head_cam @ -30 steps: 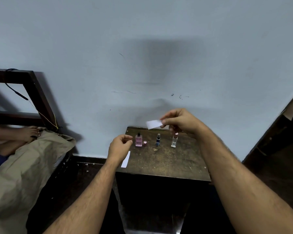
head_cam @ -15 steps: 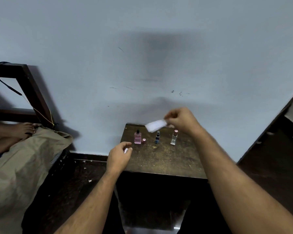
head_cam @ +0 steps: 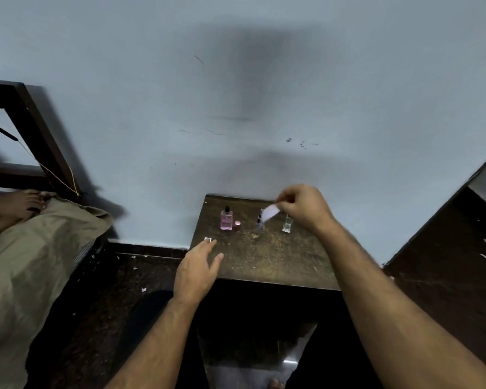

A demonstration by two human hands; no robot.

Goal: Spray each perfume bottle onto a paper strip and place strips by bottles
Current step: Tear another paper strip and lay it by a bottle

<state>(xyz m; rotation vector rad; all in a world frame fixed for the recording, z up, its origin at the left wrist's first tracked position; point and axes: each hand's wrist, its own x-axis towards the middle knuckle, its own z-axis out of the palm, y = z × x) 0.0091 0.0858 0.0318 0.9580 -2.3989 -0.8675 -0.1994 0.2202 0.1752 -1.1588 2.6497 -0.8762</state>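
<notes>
Three small perfume bottles stand in a row on a dark wooden table (head_cam: 278,262): a pink bottle (head_cam: 226,219) at the left with its pink cap (head_cam: 237,225) beside it, a dark blue bottle (head_cam: 260,221) in the middle, and a clear bottle (head_cam: 287,224) at the right. My right hand (head_cam: 303,207) pinches a white paper strip (head_cam: 270,212), which hangs tilted in front of the blue bottle. My left hand (head_cam: 198,269) lies with straight fingers at the table's left edge, covering most of another white strip (head_cam: 207,239).
The table stands against a pale blue wall. At the left are a dark wooden frame (head_cam: 37,130), a tan cloth (head_cam: 31,262) and another person's foot (head_cam: 26,202). Paper scraps dot the dark floor. A dark wooden panel (head_cam: 446,262) rises at the right.
My right hand has lowered the strip toward the blue bottle. My left hand has uncurled and dropped flat over the strip at the table's left edge.
</notes>
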